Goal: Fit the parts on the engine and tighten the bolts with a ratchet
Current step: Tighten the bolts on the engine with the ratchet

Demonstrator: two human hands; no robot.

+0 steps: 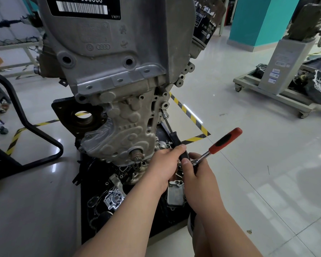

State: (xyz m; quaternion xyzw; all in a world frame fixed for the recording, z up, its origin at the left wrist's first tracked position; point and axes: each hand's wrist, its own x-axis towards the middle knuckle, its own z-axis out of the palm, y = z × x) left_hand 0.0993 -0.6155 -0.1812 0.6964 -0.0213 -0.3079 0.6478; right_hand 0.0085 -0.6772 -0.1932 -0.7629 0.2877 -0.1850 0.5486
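The left hand (165,164) has its fingers wrapped round the black grip of a long extension bar (168,125). Just to its right, touching it, the right hand (196,177) pinches the chrome head of the ratchet (224,140) between thumb and fingers. The ratchet's red and black handle sticks out free, up and to the right, over the floor. The bar's thin steel shaft runs away from the hands, and its socketed tip meets a bolt boss on the right edge of the engine (119,71).

The engine stands upright in the middle. It is dull grey cast metal with ribs and round bosses, open bolt holes along its edges and a barcode label (85,6) at the far top. A black oil filter (204,30) hangs off its far right side. Loose silver castings (175,194) lie on the black base (85,219) under the forearms. Yellow-and-black floor tape (190,116) runs behind, and a wheeled trolley (271,93) stands far right.
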